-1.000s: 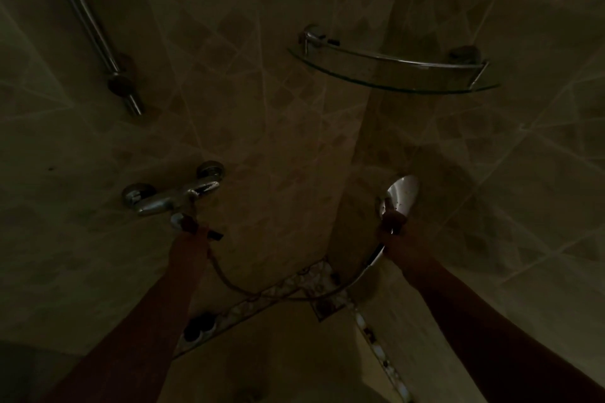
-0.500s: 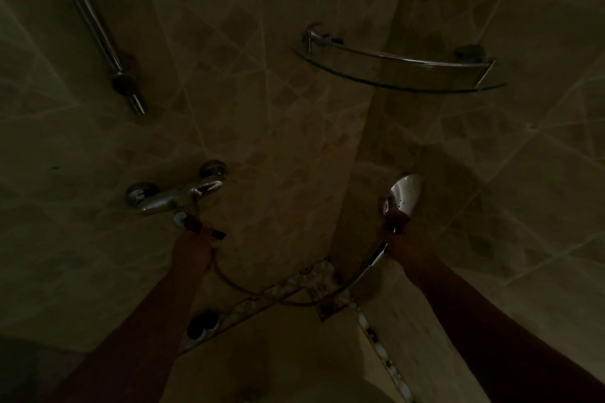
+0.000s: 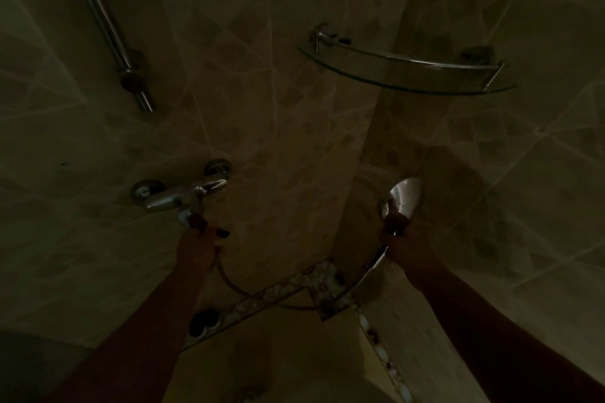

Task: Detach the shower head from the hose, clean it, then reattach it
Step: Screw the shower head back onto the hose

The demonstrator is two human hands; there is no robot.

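Head view, very dim. Right hand (image 3: 404, 239) wrapped round the shower head (image 3: 406, 195) handle, held up near the wall. Left hand (image 3: 198, 247) at the hose (image 3: 235, 286) end under the mixer tap (image 3: 181, 195); fingers curled, exact grip unclear. Hose still attached, I'd say. Advice: steady the handle, twist the nut only, keep slack.

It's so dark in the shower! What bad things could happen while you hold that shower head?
The right hand holds the shower head by its handle, and it shows water drops, so it might slip and fall on the tiles. The left hand is right under the tap; a bump could turn water on. The hose hangs in a low loop between the hands and could snag. The dim light makes the joint hard to see.
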